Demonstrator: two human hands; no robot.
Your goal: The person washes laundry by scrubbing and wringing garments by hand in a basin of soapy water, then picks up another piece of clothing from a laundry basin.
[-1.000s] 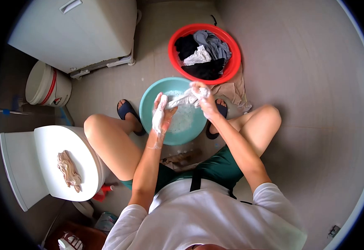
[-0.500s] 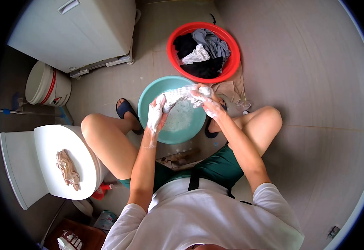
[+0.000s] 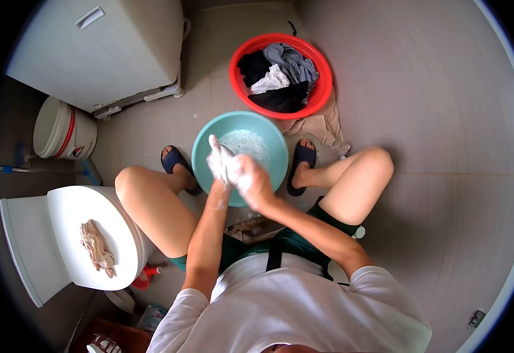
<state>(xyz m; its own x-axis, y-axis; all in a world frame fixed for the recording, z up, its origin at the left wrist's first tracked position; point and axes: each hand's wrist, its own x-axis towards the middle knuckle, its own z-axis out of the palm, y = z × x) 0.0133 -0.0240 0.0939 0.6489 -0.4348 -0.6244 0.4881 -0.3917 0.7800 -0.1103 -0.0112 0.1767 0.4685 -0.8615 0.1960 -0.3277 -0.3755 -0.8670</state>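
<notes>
While the foamy left hand (image 3: 216,166) and blurred right hand (image 3: 251,182) meet above the round teal plastic basin (image 3: 277,148), their fingers curl mostly closed around a soapy white cloth (image 3: 230,167) bunched between them.

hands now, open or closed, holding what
Left hand: closed on the soapy white cloth.
Right hand: against the same cloth, blurred; open or closed can't be told.

Bunched, sudsy white cloth (image 3: 227,166) above teal basin (image 3: 278,154)
</notes>
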